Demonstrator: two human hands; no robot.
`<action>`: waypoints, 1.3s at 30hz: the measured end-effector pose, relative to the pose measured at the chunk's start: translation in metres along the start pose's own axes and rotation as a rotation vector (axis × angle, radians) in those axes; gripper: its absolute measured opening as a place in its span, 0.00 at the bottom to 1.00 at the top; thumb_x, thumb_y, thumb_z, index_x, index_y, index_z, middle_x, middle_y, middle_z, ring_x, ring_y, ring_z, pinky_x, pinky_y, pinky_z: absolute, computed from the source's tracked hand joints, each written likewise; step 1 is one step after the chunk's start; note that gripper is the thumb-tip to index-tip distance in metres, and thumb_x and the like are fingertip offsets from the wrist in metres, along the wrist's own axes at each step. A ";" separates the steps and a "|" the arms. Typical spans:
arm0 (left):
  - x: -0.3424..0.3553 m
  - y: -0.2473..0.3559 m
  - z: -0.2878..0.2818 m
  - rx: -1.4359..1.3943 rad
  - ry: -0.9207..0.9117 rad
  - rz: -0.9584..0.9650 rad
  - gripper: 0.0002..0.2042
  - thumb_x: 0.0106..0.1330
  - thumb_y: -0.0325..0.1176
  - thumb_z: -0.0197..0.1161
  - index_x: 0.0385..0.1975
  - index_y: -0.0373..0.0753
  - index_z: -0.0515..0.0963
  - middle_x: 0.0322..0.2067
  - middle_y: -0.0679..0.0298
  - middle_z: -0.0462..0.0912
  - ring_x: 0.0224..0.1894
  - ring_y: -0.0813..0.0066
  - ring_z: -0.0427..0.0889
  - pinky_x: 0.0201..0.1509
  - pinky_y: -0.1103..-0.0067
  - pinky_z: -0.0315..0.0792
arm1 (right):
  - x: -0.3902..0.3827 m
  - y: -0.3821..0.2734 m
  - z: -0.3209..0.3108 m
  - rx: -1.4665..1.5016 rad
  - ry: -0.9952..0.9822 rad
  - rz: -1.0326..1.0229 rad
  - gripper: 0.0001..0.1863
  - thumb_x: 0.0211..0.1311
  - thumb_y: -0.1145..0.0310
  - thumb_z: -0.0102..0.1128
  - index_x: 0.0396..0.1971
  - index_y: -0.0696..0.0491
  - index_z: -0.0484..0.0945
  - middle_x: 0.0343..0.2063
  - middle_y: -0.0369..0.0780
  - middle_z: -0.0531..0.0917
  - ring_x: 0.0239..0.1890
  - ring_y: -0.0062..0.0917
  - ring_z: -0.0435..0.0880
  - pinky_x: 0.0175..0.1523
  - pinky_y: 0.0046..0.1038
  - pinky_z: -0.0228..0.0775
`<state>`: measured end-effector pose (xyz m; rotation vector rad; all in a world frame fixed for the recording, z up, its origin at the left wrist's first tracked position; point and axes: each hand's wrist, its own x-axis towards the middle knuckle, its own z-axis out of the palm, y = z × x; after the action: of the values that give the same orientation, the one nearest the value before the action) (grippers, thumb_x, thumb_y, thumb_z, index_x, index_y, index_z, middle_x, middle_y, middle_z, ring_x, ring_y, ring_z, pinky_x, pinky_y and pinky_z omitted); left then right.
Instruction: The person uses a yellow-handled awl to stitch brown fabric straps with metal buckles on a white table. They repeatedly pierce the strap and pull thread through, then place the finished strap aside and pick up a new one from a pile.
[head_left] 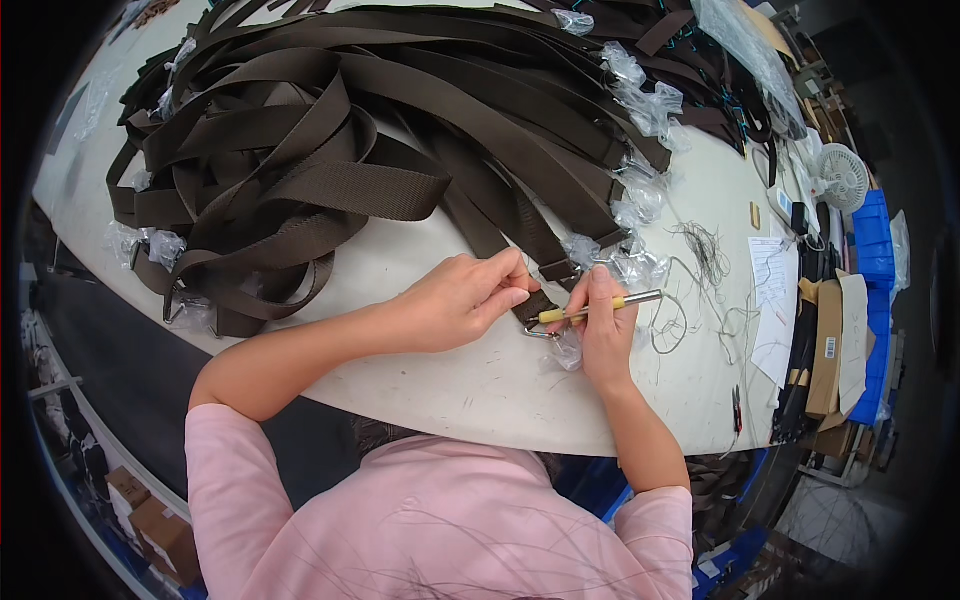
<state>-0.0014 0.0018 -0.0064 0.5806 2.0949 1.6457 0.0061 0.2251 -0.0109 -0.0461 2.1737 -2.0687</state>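
Observation:
My left hand (470, 300) rests on the end of a dark brown webbing strap (536, 305), its fingers curled; whatever they pinch is hidden. My right hand (605, 335) grips a slim yellow tool with a metal shaft (630, 298), angled across that strap end. A metal hook (540, 332) at the end lies beside a small clear plastic wrap (568, 350). Many more long brown straps (420, 70) are heaped above and left of my hands, with plastic-wrapped fittings (630, 210) along their ends.
The white table (450, 390) bears loose threads (705, 250), paper sheets (772, 300) and small scissors (738, 410) at the right. Past its right side are a fan (838, 178), blue bins (873, 230) and cardboard (826, 350). Darker straps (700, 70) lie at the back right.

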 end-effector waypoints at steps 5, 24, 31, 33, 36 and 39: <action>0.000 0.000 0.000 -0.008 0.003 -0.005 0.07 0.78 0.27 0.54 0.35 0.33 0.66 0.27 0.59 0.77 0.59 0.60 0.84 0.46 0.75 0.76 | 0.000 0.001 0.000 -0.009 -0.017 0.007 0.28 0.83 0.55 0.42 0.21 0.55 0.73 0.15 0.33 0.73 0.17 0.16 0.77 0.24 0.18 0.58; 0.006 -0.008 -0.009 0.232 0.000 0.043 0.07 0.73 0.27 0.59 0.45 0.32 0.79 0.35 0.57 0.81 0.39 0.66 0.83 0.46 0.73 0.77 | -0.008 -0.007 -0.018 0.143 0.163 -0.281 0.27 0.82 0.59 0.39 0.19 0.56 0.68 0.20 0.37 0.70 0.16 0.17 0.68 0.23 0.19 0.65; 0.022 0.004 0.009 0.378 0.053 0.056 0.11 0.65 0.32 0.69 0.41 0.35 0.78 0.42 0.57 0.75 0.42 0.64 0.81 0.46 0.71 0.76 | -0.019 -0.001 -0.022 0.059 0.164 -0.308 0.26 0.81 0.60 0.36 0.19 0.55 0.66 0.20 0.37 0.67 0.16 0.18 0.64 0.23 0.23 0.72; 0.029 0.006 0.011 0.441 0.029 0.029 0.10 0.64 0.31 0.69 0.41 0.35 0.78 0.42 0.56 0.75 0.42 0.65 0.81 0.47 0.71 0.76 | -0.011 0.000 -0.020 0.167 0.147 -0.212 0.26 0.82 0.59 0.38 0.20 0.57 0.67 0.22 0.37 0.69 0.18 0.15 0.62 0.26 0.23 0.74; 0.032 -0.001 0.009 0.367 0.019 0.039 0.09 0.63 0.27 0.68 0.40 0.35 0.78 0.39 0.57 0.76 0.41 0.63 0.81 0.44 0.71 0.77 | 0.000 0.011 -0.027 0.154 0.137 -0.089 0.26 0.83 0.58 0.39 0.20 0.54 0.67 0.20 0.33 0.70 0.19 0.13 0.61 0.25 0.19 0.61; 0.026 0.000 0.017 0.390 0.086 0.160 0.08 0.61 0.26 0.67 0.37 0.36 0.77 0.37 0.57 0.76 0.40 0.61 0.81 0.42 0.69 0.78 | 0.003 0.007 -0.025 0.105 0.145 -0.076 0.28 0.83 0.56 0.40 0.18 0.52 0.67 0.18 0.31 0.68 0.19 0.12 0.62 0.24 0.19 0.51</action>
<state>-0.0134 0.0299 -0.0120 0.8305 2.5130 1.3643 0.0002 0.2496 -0.0173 0.0348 2.1705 -2.2920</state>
